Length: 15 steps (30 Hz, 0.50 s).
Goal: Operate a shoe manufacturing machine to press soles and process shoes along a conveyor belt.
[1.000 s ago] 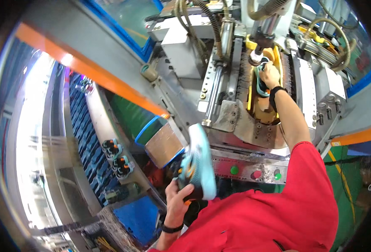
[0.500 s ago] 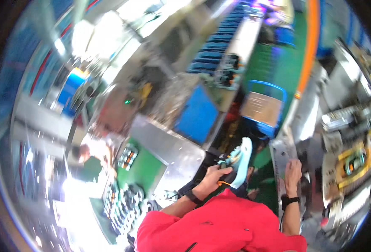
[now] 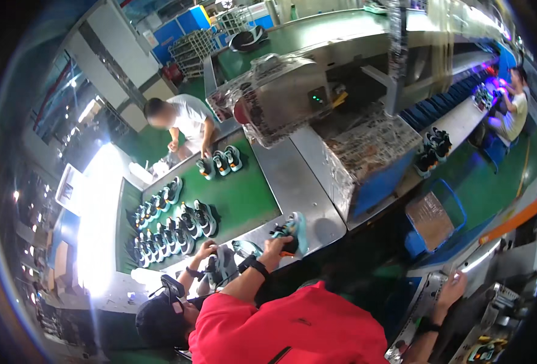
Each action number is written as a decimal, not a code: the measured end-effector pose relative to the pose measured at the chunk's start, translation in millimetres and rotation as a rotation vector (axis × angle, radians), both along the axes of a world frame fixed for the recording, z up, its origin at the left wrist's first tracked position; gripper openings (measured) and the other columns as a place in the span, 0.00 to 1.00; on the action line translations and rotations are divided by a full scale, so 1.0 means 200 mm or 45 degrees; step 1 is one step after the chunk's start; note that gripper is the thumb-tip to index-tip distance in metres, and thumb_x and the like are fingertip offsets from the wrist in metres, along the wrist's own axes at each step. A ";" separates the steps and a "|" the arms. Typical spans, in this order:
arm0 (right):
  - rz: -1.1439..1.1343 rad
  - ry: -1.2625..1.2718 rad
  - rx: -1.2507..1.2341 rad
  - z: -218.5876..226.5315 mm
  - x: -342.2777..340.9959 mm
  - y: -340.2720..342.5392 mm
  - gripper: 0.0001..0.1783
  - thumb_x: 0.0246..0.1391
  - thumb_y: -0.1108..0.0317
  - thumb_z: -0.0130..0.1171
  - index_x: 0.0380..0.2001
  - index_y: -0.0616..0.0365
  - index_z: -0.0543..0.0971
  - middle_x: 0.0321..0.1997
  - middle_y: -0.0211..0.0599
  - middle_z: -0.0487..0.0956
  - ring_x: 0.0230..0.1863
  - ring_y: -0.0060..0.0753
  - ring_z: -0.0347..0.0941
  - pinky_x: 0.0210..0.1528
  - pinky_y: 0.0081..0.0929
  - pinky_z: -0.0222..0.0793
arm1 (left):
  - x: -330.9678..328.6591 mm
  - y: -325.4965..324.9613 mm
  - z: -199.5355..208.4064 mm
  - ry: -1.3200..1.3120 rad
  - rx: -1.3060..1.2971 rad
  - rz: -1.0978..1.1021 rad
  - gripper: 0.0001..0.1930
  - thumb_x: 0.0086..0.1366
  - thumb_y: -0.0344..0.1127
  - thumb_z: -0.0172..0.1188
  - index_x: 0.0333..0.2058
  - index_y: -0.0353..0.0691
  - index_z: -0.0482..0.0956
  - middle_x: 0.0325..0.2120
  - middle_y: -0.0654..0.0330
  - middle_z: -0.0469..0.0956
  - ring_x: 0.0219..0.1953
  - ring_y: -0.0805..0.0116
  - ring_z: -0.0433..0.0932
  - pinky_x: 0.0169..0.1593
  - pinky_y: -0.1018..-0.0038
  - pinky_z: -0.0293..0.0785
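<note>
My left hand [image 3: 274, 253] is closed around a sneaker [image 3: 297, 235] with a pale turquoise sole and dark upper with orange touches. The shoe is tilted, sole turned to the right, over the near edge of the metal table end [image 3: 320, 227]. My right hand [image 3: 452, 289] is off to the right, beside a metal machine ledge [image 3: 425, 297]. Its fingers look loosely apart, with nothing seen in them. A co-worker's hand [image 3: 207, 249] is close on the left, by grey shoes [image 3: 218, 267].
Several sneakers stand in rows on the green conveyor belt [image 3: 244, 203]. Across it, a person in a light shirt [image 3: 190, 118] touches a shoe. A plastic-wrapped machine [image 3: 365, 155] stands ahead, a blue-framed chair [image 3: 429, 221] to the right. A person in a black cap [image 3: 159, 321] is at lower left.
The view has swung left, bringing the belt and its shoes into the middle. My left hand has carried the sneaker over to the metal table's edge. My right hand stays out at the right.
</note>
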State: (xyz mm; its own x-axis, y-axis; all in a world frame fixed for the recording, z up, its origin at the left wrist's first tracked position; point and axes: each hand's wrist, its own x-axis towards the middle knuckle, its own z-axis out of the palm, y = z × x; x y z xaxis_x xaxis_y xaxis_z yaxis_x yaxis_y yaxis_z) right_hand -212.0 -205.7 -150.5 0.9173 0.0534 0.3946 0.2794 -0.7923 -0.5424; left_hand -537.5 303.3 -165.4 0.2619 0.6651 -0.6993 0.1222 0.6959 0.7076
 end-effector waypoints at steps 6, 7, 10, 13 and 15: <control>0.609 -0.463 -0.016 1.28 0.40 1.16 0.14 0.57 0.75 0.57 0.48 0.62 0.75 0.46 0.40 0.78 0.48 0.36 0.74 0.50 0.32 0.70 | -0.26 0.78 -0.40 0.095 0.353 0.368 0.15 0.44 0.24 0.67 0.33 0.29 0.78 0.30 0.54 0.79 0.31 0.60 0.80 0.34 0.66 0.79; 0.709 -0.501 -0.071 1.46 0.43 1.39 0.16 0.57 0.75 0.57 0.49 0.61 0.75 0.47 0.40 0.78 0.48 0.35 0.74 0.50 0.32 0.70 | -0.33 0.89 -0.50 0.214 0.593 0.417 0.14 0.42 0.27 0.67 0.31 0.29 0.78 0.27 0.54 0.79 0.31 0.60 0.80 0.35 0.64 0.77; 1.083 -1.016 -0.344 1.89 0.56 2.10 0.20 0.54 0.78 0.58 0.52 0.60 0.74 0.51 0.39 0.77 0.53 0.35 0.73 0.53 0.30 0.68 | -0.45 1.18 -0.64 0.921 0.696 0.240 0.26 0.42 0.35 0.67 0.40 0.28 0.72 0.33 0.42 0.80 0.41 0.41 0.79 0.47 0.59 0.75; 1.370 -0.840 -0.421 2.10 0.45 2.94 0.24 0.55 0.77 0.57 0.56 0.55 0.73 0.59 0.38 0.73 0.58 0.37 0.70 0.63 0.31 0.61 | -0.55 1.30 -0.78 1.036 0.667 0.220 0.33 0.47 0.36 0.65 0.50 0.29 0.62 0.46 0.36 0.74 0.47 0.37 0.75 0.50 0.55 0.73; 1.538 -1.027 -0.554 2.16 0.47 3.43 0.25 0.56 0.76 0.55 0.58 0.53 0.72 0.61 0.36 0.71 0.59 0.36 0.69 0.63 0.30 0.61 | -0.58 1.33 -0.88 1.150 0.758 0.294 0.35 0.49 0.40 0.68 0.51 0.29 0.61 0.43 0.36 0.74 0.45 0.37 0.75 0.50 0.53 0.72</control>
